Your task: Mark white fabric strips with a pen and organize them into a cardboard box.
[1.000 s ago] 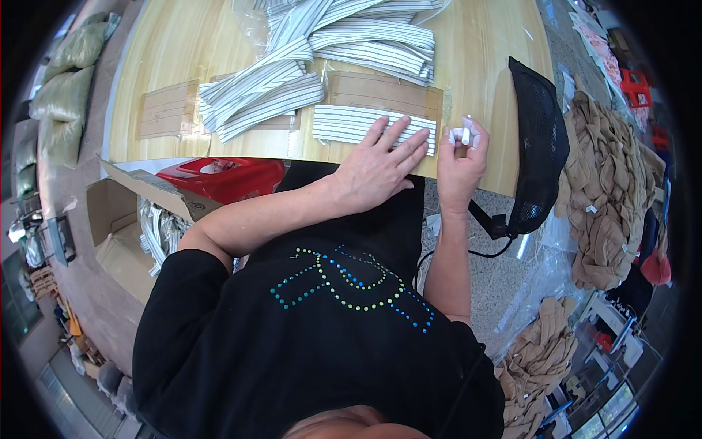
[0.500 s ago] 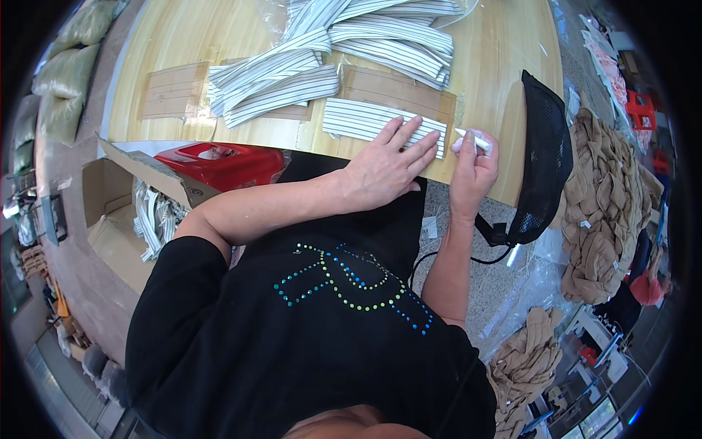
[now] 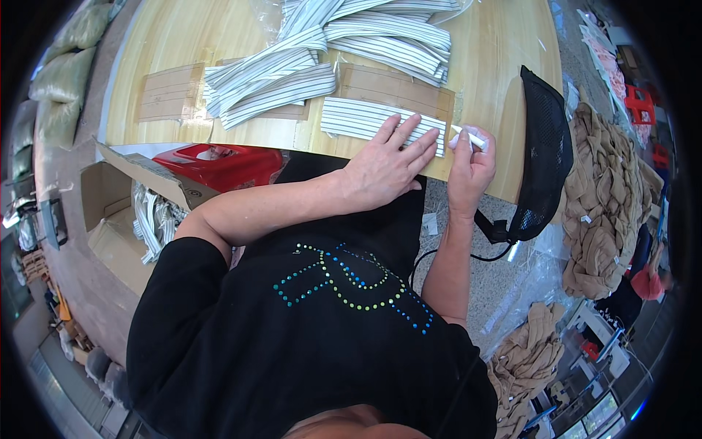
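Note:
A white strip of fabric with dark stripes [image 3: 349,117] lies along the near edge of the wooden table [image 3: 501,44]. My left hand [image 3: 380,167] rests flat on its right part, fingers outstretched. Beyond the strip, and seemingly partly under it, a brown cardboard piece with ruled lines [image 3: 395,86] is fixed to the tabletop. Just right of the strip, my right hand [image 3: 474,174] pinches a white pen [image 3: 475,139]. The pen's pointed tip faces left, close to the strip's right end; whether it touches is too small to tell.
More striped strips [image 3: 387,36] are heaped at the back, some over other cardboard [image 3: 172,94]. A black mesh item [image 3: 542,157] hangs at the table's right edge. Below left are a red plastic stool [image 3: 219,167] and a cardboard box [image 3: 110,190]. Brown garments [image 3: 603,205] lie right.
My right hand has shifted slightly left, bringing the pen's tip nearer the strip's end. My left hand stays flat on the strip. The whole view has moved a little.

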Demonstrator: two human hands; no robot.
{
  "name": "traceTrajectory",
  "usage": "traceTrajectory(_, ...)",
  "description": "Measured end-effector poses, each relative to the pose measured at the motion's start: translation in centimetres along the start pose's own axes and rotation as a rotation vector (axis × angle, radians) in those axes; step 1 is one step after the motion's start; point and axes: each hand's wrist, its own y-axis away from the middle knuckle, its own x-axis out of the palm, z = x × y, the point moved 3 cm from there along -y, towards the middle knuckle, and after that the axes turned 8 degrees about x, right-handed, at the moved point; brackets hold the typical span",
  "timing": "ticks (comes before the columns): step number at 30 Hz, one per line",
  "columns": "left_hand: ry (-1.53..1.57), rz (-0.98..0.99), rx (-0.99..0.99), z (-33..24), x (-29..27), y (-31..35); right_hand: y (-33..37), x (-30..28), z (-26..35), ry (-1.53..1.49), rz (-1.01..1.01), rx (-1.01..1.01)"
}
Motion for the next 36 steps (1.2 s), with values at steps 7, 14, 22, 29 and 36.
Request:
traceTrajectory(7, -0.021, 0.024, 0.007, 0.0, 0.2, 0.1, -0.2, 0.0, -0.3, 0.059, 0.079, -0.002)
traceTrajectory(14, -0.013, 0.02, 0.006, 0.0, 0.6, 0.2, -0.2, 0.7, 1.4, 0.24, 0.146, -0.004)
traceTrajectory(22, -0.031, 0.007, 0.005, 0.0, 0.8, 0.3, -0.7, 1.1, 1.5, 0.364, 0.138, 0.037)
traceTrajectory(29, -0.025, 0.068, -0.004, 0.0, 1.2, 0.4, -0.2, 4.5, 2.2, 0.292, 0.28, -0.083)
traceTrajectory(36, -0.01, 0.054, 0.023, 0.1, 1.4, 0.7, -0.7, 5.1, 2.2, 0.366, 0.302, -0.056)
